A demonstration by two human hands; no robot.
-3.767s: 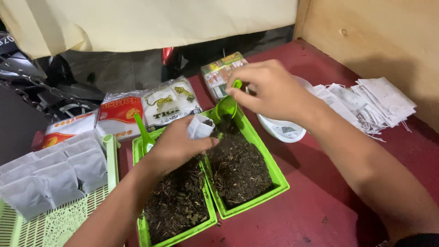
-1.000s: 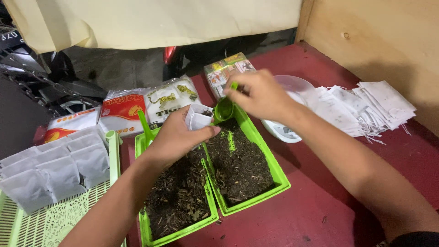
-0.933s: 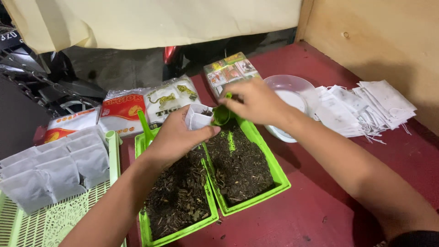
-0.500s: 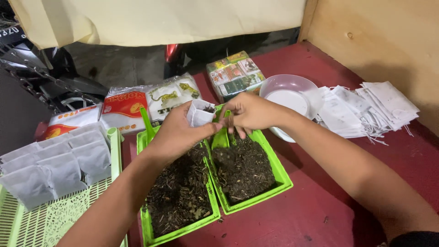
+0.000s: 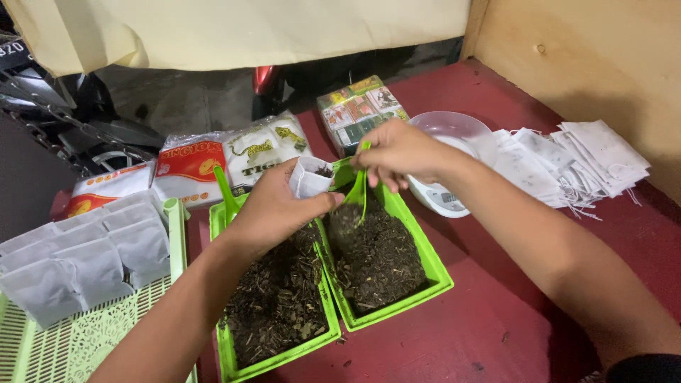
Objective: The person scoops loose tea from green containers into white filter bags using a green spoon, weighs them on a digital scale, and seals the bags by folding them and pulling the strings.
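My left hand (image 5: 273, 206) holds a small white filter bag (image 5: 309, 176) open at the top, above the gap between two green trays. My right hand (image 5: 397, 152) grips a green plastic scoop (image 5: 357, 189) with its bowl down, touching the dark dried leaves in the right green tray (image 5: 425, 255). The left green tray (image 5: 225, 340) also holds dark leaves, and a second green scoop (image 5: 227, 195) stands in its far end.
A light green basket (image 5: 174, 234) at left holds several filled white bags (image 5: 85, 255). Printed packets (image 5: 234, 152) and a colourful box (image 5: 358, 113) lie behind the trays. A small scale with a clear bowl (image 5: 447, 142) and a pile of empty white bags (image 5: 567, 159) are at right.
My right hand has brought the scoop down from over the bag's mouth into the leaves of the right tray. My left hand keeps the bag in about the same place.
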